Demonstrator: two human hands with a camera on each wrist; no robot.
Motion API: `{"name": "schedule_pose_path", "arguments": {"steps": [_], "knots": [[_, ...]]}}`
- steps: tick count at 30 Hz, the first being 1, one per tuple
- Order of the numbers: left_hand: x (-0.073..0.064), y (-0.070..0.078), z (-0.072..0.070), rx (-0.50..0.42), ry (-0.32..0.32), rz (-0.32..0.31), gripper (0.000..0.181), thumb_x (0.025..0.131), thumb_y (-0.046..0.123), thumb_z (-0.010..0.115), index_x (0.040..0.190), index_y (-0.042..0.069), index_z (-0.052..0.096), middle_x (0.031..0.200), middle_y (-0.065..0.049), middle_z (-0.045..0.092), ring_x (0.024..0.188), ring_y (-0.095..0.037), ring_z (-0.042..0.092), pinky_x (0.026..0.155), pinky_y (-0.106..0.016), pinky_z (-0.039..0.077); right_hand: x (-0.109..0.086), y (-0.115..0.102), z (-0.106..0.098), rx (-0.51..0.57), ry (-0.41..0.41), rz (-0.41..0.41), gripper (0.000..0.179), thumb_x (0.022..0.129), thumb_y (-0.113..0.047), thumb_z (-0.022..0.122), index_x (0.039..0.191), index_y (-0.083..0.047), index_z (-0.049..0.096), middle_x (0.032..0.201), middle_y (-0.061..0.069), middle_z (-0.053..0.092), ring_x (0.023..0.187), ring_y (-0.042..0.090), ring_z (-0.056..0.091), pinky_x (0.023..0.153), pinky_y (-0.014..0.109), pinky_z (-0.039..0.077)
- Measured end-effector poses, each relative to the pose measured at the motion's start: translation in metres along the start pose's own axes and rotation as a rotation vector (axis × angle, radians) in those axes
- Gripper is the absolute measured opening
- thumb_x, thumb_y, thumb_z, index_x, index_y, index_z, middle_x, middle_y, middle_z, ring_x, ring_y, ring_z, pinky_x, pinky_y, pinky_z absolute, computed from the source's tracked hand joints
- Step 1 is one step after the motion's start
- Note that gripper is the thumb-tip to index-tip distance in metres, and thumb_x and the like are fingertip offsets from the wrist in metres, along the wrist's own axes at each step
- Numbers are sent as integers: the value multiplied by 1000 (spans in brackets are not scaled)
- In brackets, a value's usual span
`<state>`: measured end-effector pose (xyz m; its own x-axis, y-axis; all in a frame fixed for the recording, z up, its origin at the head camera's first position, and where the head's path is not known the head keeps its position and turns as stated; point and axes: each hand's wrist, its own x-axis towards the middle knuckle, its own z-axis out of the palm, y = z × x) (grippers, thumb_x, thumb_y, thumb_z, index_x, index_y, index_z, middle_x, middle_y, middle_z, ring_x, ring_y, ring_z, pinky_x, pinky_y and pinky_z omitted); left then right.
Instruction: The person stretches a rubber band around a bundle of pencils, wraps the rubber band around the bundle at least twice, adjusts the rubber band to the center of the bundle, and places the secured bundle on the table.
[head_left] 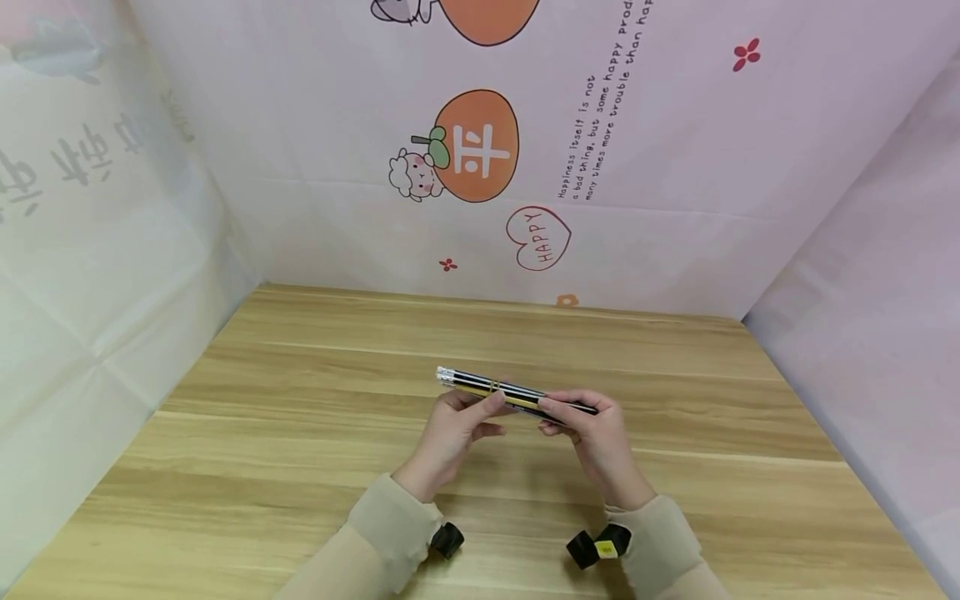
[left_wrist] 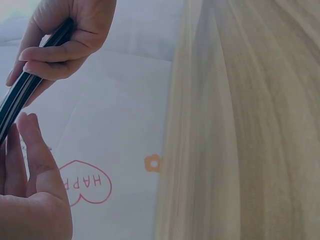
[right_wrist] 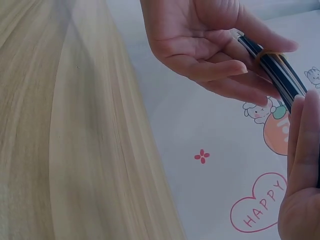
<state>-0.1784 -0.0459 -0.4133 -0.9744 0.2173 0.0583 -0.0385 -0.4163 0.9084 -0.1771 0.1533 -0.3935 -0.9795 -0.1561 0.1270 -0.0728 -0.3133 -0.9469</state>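
A bundle of dark, light-striped pencils (head_left: 519, 397) is held above the table, slightly tilted, its silvery ends toward the left. A thin yellowish rubber band (right_wrist: 270, 52) goes around it near the left part. My left hand (head_left: 450, 429) pinches the bundle beside the band, thumb on the near side. Around the right part, my right hand (head_left: 596, 425) grips it between thumb and fingers. The left wrist view shows the pencils (left_wrist: 19, 95) running between both hands. Fingers hide parts of the bundle, so the number of pencils cannot be told.
Below the hands lies a wood-grain table (head_left: 300, 433). A white printed cloth (head_left: 337, 208) hangs behind its far edge, with more cloth at both sides. Black wrist devices (head_left: 447, 540) sit at the beige sleeves (head_left: 393, 525).
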Motion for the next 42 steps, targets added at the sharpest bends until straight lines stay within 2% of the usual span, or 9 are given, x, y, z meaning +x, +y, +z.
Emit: {"name": "schedule_pose_path", "arguments": {"steps": [7,10,15,21,31,36,40,42], "knots": [[2,1,3,-139,134,49,8,96,14,66,99,18,72,100,5,76,90,-9,70,76,-25,60,1,0,-2,24,38,19,25,89,8,66,83,-14,78,85,5,75,64,11,71,64,22,61],[1,2,3,-145,151,60,9,95,9,66,95,16,71,96,4,76,87,-8,70,76,-25,61,0,1,0,30,27,21,24,89,7,66,84,-14,78,86,5,75,64,11,71,65,22,61],[0,2,5,-132,152,75,7,92,8,69,93,15,70,93,5,76,86,-8,71,78,-27,61,-2,2,5,53,16,4,24,89,8,66,84,-13,78,87,5,75,65,12,71,64,22,61],[-2,-6,12,-78,100,53,8,91,12,72,98,14,72,99,5,76,92,-10,71,80,-31,61,-5,3,11,54,-2,3,27,88,10,65,82,-14,78,84,4,75,64,11,71,64,23,61],[-6,-14,18,-105,100,57,6,92,20,71,97,17,73,110,6,74,99,-9,69,82,-31,61,-6,5,16,75,21,-1,29,87,11,65,81,-14,78,83,3,75,64,11,71,63,22,61],[-7,-16,22,-66,38,54,23,93,24,70,112,12,74,111,5,75,105,-11,68,92,-36,58,-7,5,17,54,-2,-5,27,88,9,65,83,-14,77,85,2,76,66,11,72,65,23,62],[-8,-15,23,-41,26,68,18,92,28,71,106,19,76,116,8,73,111,-9,65,97,-38,56,-9,3,17,42,-1,-30,25,88,8,66,84,-14,77,85,2,76,68,11,72,66,24,62],[-8,-14,23,-54,32,90,18,93,30,69,105,19,75,121,7,72,113,-10,64,98,-39,56,-8,2,16,51,9,-37,26,88,9,66,84,-14,77,85,2,76,67,11,72,65,24,62]]}}
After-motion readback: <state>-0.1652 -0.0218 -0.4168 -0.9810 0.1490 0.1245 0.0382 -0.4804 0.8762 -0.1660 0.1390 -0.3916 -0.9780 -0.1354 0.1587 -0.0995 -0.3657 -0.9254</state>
